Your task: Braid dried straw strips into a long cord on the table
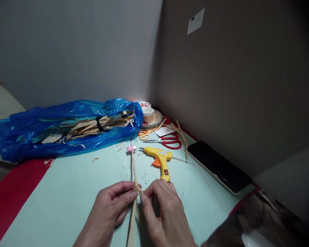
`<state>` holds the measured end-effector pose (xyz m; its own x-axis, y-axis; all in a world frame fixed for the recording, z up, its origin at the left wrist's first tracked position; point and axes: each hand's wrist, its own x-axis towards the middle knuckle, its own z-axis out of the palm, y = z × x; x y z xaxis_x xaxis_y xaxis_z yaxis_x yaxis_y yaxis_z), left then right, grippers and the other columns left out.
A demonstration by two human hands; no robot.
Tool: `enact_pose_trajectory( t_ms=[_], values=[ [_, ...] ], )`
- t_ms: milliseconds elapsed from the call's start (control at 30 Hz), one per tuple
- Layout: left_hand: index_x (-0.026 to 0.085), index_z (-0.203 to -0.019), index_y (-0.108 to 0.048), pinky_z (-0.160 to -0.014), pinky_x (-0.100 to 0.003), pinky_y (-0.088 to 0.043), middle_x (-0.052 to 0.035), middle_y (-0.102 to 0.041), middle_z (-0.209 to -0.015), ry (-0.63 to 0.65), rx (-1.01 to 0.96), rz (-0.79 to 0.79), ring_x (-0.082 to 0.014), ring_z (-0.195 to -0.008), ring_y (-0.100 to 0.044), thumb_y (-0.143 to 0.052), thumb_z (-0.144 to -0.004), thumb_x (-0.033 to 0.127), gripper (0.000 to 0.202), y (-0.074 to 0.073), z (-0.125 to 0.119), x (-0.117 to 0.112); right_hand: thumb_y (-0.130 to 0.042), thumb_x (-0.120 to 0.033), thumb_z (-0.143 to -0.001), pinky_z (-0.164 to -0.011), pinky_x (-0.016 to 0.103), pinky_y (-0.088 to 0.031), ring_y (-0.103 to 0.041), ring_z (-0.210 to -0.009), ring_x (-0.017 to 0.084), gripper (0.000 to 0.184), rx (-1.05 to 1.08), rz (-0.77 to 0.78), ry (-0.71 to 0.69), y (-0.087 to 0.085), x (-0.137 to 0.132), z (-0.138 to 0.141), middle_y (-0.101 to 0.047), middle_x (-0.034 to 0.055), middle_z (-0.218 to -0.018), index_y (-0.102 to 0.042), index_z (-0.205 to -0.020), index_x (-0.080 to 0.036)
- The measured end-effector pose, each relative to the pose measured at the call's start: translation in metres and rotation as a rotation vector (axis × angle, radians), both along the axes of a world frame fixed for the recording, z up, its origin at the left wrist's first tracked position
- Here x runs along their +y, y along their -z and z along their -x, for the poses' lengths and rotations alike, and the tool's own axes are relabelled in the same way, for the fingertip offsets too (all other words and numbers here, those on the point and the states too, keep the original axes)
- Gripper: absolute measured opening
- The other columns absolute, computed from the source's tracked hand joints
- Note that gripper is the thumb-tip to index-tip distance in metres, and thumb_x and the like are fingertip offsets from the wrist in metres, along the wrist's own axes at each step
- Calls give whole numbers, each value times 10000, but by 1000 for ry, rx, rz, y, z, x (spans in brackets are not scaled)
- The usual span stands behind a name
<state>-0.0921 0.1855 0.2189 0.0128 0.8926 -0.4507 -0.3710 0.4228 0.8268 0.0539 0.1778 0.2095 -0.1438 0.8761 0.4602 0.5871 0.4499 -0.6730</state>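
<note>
A thin braid of pale dried plant strips (134, 168) runs from a pink binder clip (131, 148) on the table toward me. My left hand (115, 202) pinches the braid's near end between thumb and forefinger. Close by on the right, my right hand (163, 206) pinches a strip beside it, fingertips almost touching the left ones. A loose flat strip (132, 224) hangs down below the hands, with a thinner one next to it. Just beyond my right hand lies a yellow glue gun (161, 156) with an orange trigger.
A blue plastic bag (48, 118) holds a bundle of dried strips (98, 127) at the back left. Red-handled scissors (171, 141), orange scissors (144, 134), a paper cup (148, 116) and a woven piece (157, 119) lie toward the corner. A black tablet-like device (218, 166) rests along the right wall.
</note>
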Motion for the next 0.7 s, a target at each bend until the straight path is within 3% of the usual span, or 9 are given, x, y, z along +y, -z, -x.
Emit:
enact_pose_trajectory(
  t_ms=[367,500,600,700],
  values=[
    [168,-786,-731,-603,-168,-435,-11,-667,-736,6,30,9,-89,-635,-543,-863,-592,308,273,-9,-2,-5,-453,-165,-842,-653,331,-323,-481,-658,187,172,-17,-90,93,8,1,10,-513,10,-650,-419,-679,-205],
    [153,-782,-698,-456,-120,-274,36,-556,-626,7,86,7,-32,-502,-397,-822,-651,347,265,-12,-2,-7,-425,-175,-863,-641,338,-314,-457,-639,193,190,-26,-152,103,9,1,9,-491,15,-639,-413,-675,-205],
    [130,-773,-687,-401,-146,-99,76,-445,-525,50,103,-17,-3,-416,-213,-807,-662,357,280,-11,-1,-4,-461,-190,-886,-681,360,-356,-503,-740,229,72,-126,-224,70,3,3,0,-568,69,-790,-521,-848,-176],
    [124,-772,-689,-410,-166,-78,67,-460,-526,60,89,-40,-3,-415,-186,-814,-640,342,284,-6,0,-2,-499,-185,-905,-759,367,-407,-551,-875,248,272,-212,-280,-45,-3,7,-8,-616,124,-1000,-497,-1171,-127]
  ],
)
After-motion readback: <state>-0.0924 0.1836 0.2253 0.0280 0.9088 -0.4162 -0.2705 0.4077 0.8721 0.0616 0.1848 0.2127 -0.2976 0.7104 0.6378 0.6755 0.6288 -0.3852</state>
